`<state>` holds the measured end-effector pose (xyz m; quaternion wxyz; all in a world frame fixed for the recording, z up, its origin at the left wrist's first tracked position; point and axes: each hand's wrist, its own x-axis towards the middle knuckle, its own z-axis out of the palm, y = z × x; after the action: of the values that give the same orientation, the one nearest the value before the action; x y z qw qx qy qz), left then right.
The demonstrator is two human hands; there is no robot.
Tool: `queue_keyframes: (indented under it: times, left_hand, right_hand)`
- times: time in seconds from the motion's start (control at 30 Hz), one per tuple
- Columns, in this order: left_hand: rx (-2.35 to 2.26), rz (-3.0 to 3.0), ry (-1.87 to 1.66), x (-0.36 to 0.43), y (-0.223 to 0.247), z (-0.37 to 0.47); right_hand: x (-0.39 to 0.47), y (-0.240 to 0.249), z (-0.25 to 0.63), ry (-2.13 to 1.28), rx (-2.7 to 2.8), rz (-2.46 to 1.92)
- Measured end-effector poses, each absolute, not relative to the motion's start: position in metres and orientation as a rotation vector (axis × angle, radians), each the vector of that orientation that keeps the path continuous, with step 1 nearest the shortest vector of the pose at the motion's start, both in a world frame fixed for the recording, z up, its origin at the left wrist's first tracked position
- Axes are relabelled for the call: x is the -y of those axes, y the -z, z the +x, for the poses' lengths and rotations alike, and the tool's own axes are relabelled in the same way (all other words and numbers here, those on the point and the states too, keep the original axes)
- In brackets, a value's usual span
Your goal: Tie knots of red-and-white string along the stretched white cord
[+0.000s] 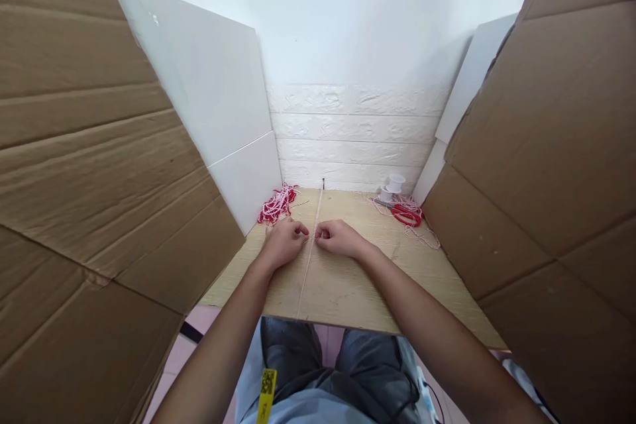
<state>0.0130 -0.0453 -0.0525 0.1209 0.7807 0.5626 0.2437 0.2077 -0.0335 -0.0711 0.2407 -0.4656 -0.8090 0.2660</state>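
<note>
A pale, thin cord (307, 271) runs taut from a dark peg (323, 183) at the back of the wooden table towards its front edge. My left hand (285, 242) is on the left of this cord, thumb and fingers pinched together on a fine thread. Just across the cord, my right hand (340, 238) is also closed in a pinch, and the thread seems to pass between the two hands at the cord. The exact wrap or knot there is too small to make out. Both wrists are low over the tabletop.
Behind my left hand lies a heap of red and white strings (279, 205). At the back right are red-handled scissors (406, 214), white spools (395, 183) and loose pink-white string (426, 238). Cardboard walls (99, 146) flank the wooden table (348, 291); a white brick-pattern wall (358, 129) closes the back.
</note>
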Motion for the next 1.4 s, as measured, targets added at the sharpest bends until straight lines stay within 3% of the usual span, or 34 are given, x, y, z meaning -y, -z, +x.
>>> queue_keyframes:
  times: [0.27,0.73,0.97,1.23,1.4]
  left_hand:
    - [-1.362,2.154,-0.796,0.043,0.055,0.010]
    - [-1.179,2.020,-0.783,0.047,0.051,0.016]
    - [-1.130,1.891,-0.912,0.046,0.046,0.017]
    - [-1.174,1.816,-0.941,0.047,0.042,0.018]
    - [-1.143,1.837,-0.845,0.048,0.035,0.015]
  right_hand:
    - [0.034,0.071,0.208,-0.385,2.256,-1.218]
    - [0.033,0.058,0.211,-0.373,1.924,-1.218]
    - [0.051,0.045,0.207,-0.756,2.073,-0.954]
    - [0.053,0.048,0.202,-0.882,1.964,-0.895]
    - [0.044,0.048,0.212,-1.187,1.940,-0.898]
